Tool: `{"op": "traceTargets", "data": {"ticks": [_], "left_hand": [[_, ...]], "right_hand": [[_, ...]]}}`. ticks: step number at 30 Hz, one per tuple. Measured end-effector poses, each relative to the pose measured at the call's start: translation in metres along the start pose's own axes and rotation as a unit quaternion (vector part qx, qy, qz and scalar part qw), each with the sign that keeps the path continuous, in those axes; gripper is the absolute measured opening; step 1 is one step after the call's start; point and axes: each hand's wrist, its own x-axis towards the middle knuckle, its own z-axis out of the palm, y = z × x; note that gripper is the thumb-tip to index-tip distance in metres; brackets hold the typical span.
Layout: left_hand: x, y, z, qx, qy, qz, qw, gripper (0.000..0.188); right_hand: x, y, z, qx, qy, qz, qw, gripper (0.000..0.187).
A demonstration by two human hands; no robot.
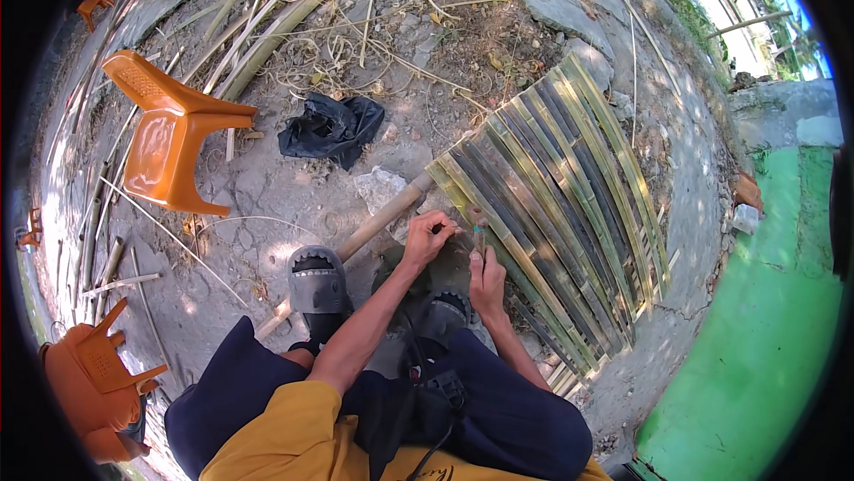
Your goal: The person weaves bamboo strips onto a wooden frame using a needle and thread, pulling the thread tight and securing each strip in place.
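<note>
My left hand point(428, 239) is closed in a pinch beside the near left edge of a panel of split bamboo slats point(556, 205). Whatever its fingertips hold is too small to make out. Just to the right, my right hand point(487, 283) grips a short tool that looks like a hammer point(479, 230), its head up and a teal band below it. The slats lie side by side, fanning out towards the right, some green-yellow, some dark. A round wooden pole point(378, 225) runs from the panel's left corner down past my feet.
An orange plastic chair point(165, 147) lies tipped at the left; another orange chair point(98, 379) is lower left. A crumpled black plastic bag point(334, 128) is ahead. Bamboo strips point(280, 45) litter the far ground. A green painted surface point(738, 330) borders the right. My grey sandals point(318, 283) flank the pole.
</note>
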Motion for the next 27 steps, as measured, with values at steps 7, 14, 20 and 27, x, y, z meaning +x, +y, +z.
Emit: {"op": "traceTargets", "data": {"ticks": [7,14,20,27], "left_hand": [[0.001,-0.001,0.001,0.026,0.018,0.022,0.999,0.009],[0.003,-0.011,0.006,-0.049,0.027,0.024,0.998,0.01],[0.001,-0.009,0.001,0.0,0.015,0.036,0.999,0.013],[0.006,-0.008,0.003,0.024,0.019,0.037,0.999,0.015]], "right_hand": [[-0.033,0.002,0.005,-0.002,-0.008,-0.016,1.0,0.025],[-0.03,0.009,0.011,-0.021,-0.036,0.004,0.999,0.022],[-0.03,-0.007,0.005,-0.018,-0.032,0.0,0.999,0.021],[-0.027,0.01,0.01,-0.069,-0.046,0.03,0.996,0.022]]}}
